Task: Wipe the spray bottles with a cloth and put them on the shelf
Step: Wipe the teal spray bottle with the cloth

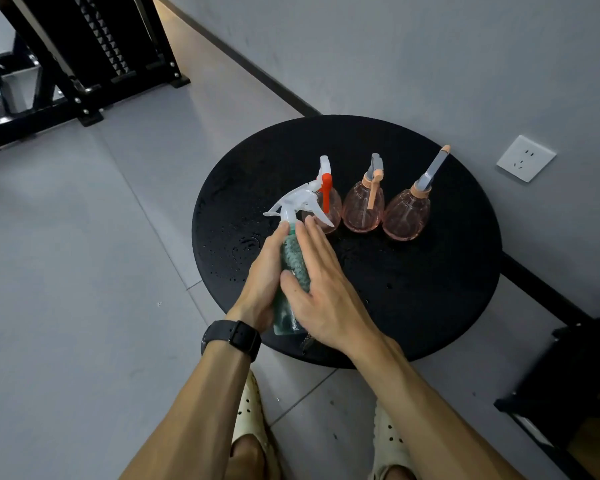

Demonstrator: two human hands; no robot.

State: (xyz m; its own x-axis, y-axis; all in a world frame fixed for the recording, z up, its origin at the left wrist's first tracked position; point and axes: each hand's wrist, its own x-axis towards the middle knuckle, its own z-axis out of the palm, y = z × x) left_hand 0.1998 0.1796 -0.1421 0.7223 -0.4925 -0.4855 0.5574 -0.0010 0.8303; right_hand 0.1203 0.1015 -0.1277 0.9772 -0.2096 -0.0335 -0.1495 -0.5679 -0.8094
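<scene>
left hand grips bottle | right hand flat, pressing cloth | risk: wet bottle slips (table beaded)

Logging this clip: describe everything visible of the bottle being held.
The bottle is clear teal-tinted plastic with a translucent white trigger head. It is held tilted above the black table, nozzle away from the person. The left hand grips its side; the right hand presses a teal cloth against its body with straight fingers.
</scene>
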